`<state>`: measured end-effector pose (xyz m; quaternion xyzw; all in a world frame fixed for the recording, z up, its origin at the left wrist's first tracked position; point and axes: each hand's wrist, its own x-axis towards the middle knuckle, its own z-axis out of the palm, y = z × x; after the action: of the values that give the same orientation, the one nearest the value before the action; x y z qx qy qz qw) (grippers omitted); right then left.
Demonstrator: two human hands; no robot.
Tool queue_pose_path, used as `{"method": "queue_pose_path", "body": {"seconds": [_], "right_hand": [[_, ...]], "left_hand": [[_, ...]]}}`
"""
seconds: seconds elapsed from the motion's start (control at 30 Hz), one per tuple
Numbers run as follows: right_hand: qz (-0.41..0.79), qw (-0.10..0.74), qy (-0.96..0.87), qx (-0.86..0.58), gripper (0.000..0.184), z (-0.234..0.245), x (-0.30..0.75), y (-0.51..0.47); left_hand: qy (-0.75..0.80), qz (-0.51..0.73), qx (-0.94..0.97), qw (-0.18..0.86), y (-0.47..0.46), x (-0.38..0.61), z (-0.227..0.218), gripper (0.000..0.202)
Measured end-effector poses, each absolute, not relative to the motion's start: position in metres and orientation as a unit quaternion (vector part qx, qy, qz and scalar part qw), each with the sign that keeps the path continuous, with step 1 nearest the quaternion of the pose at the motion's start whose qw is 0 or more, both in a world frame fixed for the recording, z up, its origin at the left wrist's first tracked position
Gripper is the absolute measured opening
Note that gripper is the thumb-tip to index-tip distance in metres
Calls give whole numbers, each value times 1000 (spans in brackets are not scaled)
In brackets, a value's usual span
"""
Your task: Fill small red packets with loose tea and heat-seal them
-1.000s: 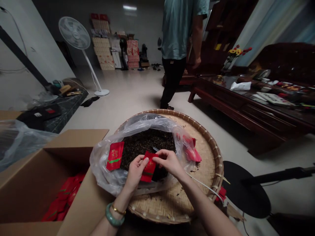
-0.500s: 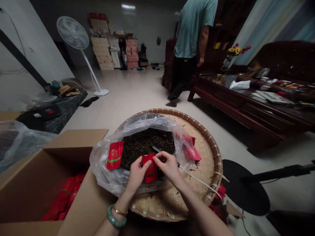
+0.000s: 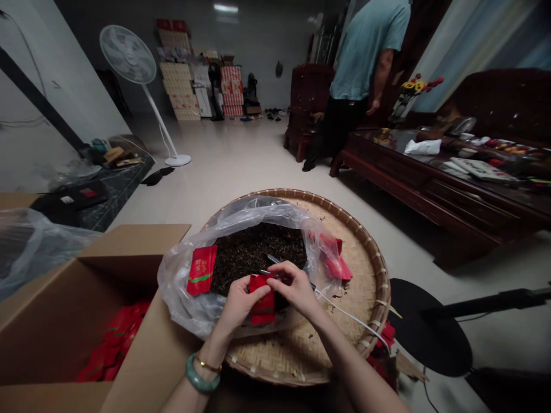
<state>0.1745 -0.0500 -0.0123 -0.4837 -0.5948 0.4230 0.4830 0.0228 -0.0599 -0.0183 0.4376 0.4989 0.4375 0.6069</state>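
Observation:
My left hand (image 3: 238,304) pinches a small red packet (image 3: 263,300) by its left side, over the near edge of a clear plastic bag (image 3: 189,287) of dark loose tea (image 3: 253,252). My right hand (image 3: 295,287) grips the packet's top right corner, fingers closed. A thin metal tool (image 3: 272,260) with a white cord (image 3: 348,315) lies just behind my right hand. The bag rests in a round woven bamboo tray (image 3: 361,269). Another red packet (image 3: 201,270) leans inside the bag at left.
An open cardboard box (image 3: 86,298) at left holds several red packets (image 3: 107,350). More red packets (image 3: 333,258) lie at the bag's right. A person in a teal shirt (image 3: 365,57) stands by a dark wooden table (image 3: 430,189). A standing fan (image 3: 129,57) and a black stool (image 3: 430,332) are nearby.
My hands have turned the red packet more upright and drawn it slightly nearer. The person in the teal shirt walked right, toward the wooden table.

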Motion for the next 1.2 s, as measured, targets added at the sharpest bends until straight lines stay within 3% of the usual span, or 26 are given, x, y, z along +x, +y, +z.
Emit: {"method": "queue_pose_path", "body": {"seconds": [0.17, 0.43, 0.67, 0.8, 0.9, 0.97, 1.03, 1.13, 1.2], "right_hand": [[468, 438, -574, -509, 14, -7, 184, -47], [470, 398, -590, -522, 14, -9, 181, -42], [451, 412, -616, -497, 14, -12, 177, -42], [460, 392, -622, -498, 17, -15, 182, -34], [379, 391, -650, -530, 18, -16, 194, -25], [276, 346, -707, -552, 21, -17, 201, -23], [199, 245, -761, -566, 36, -18, 203, -23], [133, 112, -789, -590, 51, -20, 195, -26], [104, 73, -786, -605, 52, -22, 188, -26]], "left_hand": [[484, 436, 450, 611, -56, 18, -17, 39], [518, 464, 495, 521, -56, 21, -19, 30], [435, 371, 394, 720, -63, 23, -17, 51], [460, 368, 341, 733, -64, 24, -19, 46], [468, 384, 319, 730, -62, 22, -20, 48], [465, 391, 317, 729, -61, 20, -20, 48], [463, 398, 317, 726, -60, 18, -21, 49], [464, 410, 317, 719, -60, 17, -21, 49], [465, 415, 323, 712, -61, 16, -20, 49]]}}
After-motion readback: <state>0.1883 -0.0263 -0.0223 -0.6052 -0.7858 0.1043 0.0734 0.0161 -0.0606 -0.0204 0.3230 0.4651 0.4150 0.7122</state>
